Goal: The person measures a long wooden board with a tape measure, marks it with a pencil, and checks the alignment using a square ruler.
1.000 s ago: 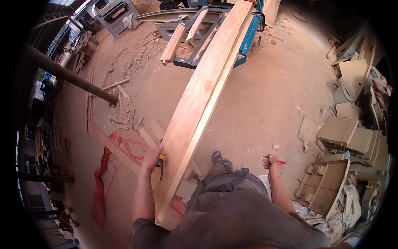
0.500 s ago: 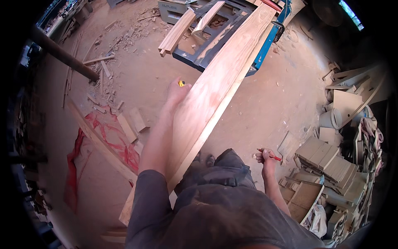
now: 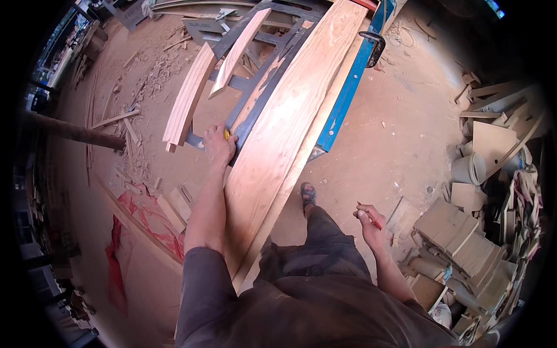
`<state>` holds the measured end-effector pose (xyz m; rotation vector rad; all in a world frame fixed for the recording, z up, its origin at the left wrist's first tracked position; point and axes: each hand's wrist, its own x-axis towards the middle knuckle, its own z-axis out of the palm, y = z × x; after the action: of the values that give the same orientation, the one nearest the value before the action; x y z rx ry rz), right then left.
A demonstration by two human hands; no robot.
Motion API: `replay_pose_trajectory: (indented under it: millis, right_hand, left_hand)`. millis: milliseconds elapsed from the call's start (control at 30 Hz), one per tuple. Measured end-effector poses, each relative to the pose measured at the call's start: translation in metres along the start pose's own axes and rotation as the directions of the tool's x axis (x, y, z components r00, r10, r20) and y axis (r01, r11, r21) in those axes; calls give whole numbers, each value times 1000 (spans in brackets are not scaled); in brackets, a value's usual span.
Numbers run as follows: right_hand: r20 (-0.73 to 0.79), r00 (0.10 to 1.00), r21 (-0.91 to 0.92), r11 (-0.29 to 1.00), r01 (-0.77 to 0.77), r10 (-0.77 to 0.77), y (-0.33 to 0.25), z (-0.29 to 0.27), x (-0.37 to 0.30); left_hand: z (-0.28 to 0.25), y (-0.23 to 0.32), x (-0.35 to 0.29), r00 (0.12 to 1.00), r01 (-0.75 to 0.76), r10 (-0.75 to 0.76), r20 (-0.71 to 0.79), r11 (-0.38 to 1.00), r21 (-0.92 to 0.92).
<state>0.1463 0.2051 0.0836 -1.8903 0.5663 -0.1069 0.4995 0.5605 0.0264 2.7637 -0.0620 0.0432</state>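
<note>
While the long board (image 3: pixel 284 133) runs on a slant from lower centre of the frame to the top edge, leaning right as it rises, the left grip (image 3: pixel 219 146) sits just off its left edge, by the near corner of the dark slotted tabletop (image 3: pixel 258 124). Board lies to the right of this grip, which is much the nearer of the 2. A narrower pale strip (image 3: pixel 293 171) follows the board's right edge; a blue rail (image 3: pixel 345 95) stands beyond, upper centre.

Left forearm: reaches up the frame, roughly alongside the board, back of the hand uppermost. Fingers curled round a small yellow case (image 3: pixel 227 134), mostly covered; contact with the tabletop cannot be told.

Right grip (image 3: pixel 369 222): right of centre, well apart from the board, above the floor (image 3: pixel 371 156). Elbow bent, forearm angled up and left. Fingers folded, thumb closed against a red pencil (image 3: pixel 377 225), its ends poking out on either side.

Also noted: 2 short timbers, 1 grooved (image 3: pixel 190 95), 1 slimmer (image 3: pixel 241 51), upper left of centre, over the tabletop's left side.
</note>
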Motion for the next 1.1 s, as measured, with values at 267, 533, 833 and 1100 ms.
replay_pose_trajectory:
  millis: [267,533,833,1100]
  right_hand:
    - [195,901,-63,911,406,-388,-74,-6,201]
    - [488,538,-55,592,804,-687,-180,105,276]
    - [916,157,51,497,866,-369,-223,233,253]
    - [970,-199,-44,904,425,141,-168,407,116]
  left_hand:
    - [-35,-17,-97,878,356,-448,-167,846,-398]
    - [-93,-96,-367,262,873,-842,-471,415,-255]
    - [-89,-151,-478,-449,783,-815,-366,-161,-601]
    - [-103,-145,-454,-486,799,-793,-368,-232,-555]
